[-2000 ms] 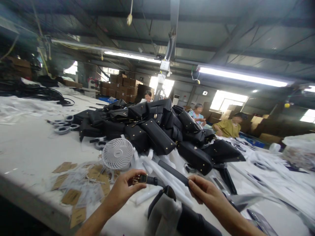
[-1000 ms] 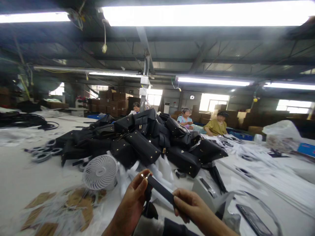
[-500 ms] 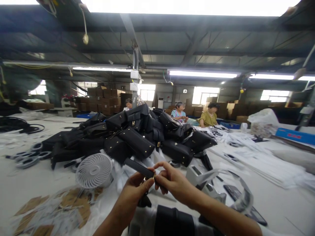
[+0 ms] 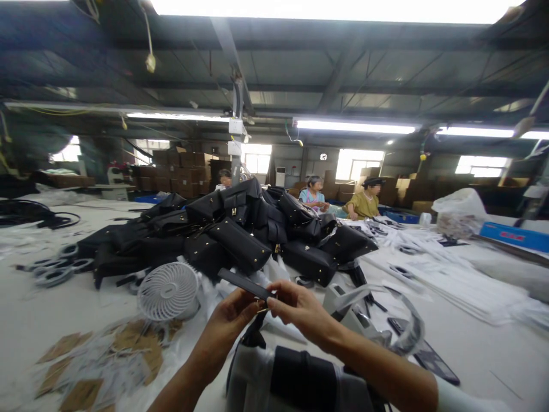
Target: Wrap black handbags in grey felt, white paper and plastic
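Note:
A flat black strap (image 4: 242, 281) with small gold-coloured metal hardware is pinched between both hands. My left hand (image 4: 234, 312) is closed on its hardware end from the left. From the right, my right hand (image 4: 291, 306) has thumb and fingers closed on the same end. Fingers cover most of the hardware. Just below the hands lies a black bag (image 4: 304, 377), partly wrapped in whitish film, with a dark strap rising from it toward my left hand. Beyond my hands is a heap of black bags (image 4: 240, 243) with gold studs.
A white fan (image 4: 168, 290) stands left, behind brown tags in clear plastic (image 4: 83, 395). To the right are a grey device (image 4: 343, 303), a film-wrapped strap loop (image 4: 414, 320) and a phone (image 4: 435, 360). Tape rolls (image 4: 54, 276) lie far left. Co-workers (image 4: 363, 200) sit across the table.
The view has shifted slightly. The strap has turned a little in my fingers, and my right hand's fingers have closed in over its end. Both hands still hold it.

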Demonstrator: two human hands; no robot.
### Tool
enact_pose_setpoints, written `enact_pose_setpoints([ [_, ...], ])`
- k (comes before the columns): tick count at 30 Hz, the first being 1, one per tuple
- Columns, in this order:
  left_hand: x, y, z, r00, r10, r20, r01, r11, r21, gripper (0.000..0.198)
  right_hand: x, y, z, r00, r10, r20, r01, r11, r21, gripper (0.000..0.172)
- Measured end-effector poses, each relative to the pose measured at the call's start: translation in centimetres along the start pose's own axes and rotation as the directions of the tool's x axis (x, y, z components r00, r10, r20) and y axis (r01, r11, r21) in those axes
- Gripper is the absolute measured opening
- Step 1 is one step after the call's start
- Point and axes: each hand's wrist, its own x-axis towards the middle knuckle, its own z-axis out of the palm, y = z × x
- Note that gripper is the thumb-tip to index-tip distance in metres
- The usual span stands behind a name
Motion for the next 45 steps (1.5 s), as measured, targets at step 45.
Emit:
enact_pose_setpoints([
  [45,1.3,-3.9,1.9,0.997,0.07,-0.022,-0.05,0.864,0.5,0.038,-5.5,-1.1,-7.8,0.966,0.193,-0.171,-0.113,0.913,0.392,0.037],
])
